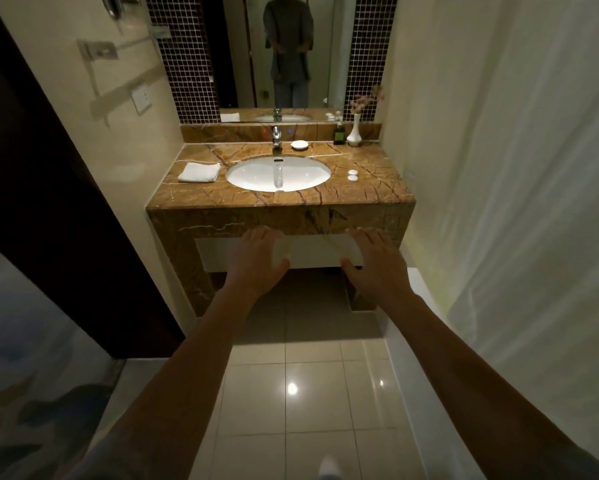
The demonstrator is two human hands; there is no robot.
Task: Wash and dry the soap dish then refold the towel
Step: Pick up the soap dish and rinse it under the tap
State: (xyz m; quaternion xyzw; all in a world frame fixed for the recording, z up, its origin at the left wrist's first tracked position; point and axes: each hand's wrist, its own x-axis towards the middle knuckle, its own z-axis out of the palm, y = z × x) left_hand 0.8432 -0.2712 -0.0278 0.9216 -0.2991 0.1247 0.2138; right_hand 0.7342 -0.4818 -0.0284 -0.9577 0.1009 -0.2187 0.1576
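Both hands, left hand [256, 263] and right hand [377, 268], hang spread and empty near the vanity's front, while the soap dish [299, 144] sits far beyond them beside the faucet [276, 137], likely nearer the right hand, folded towel [199, 171] far left.

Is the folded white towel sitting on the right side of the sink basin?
No, the folded white towel lies on the brown marble counter to the left of the white oval sink basin.
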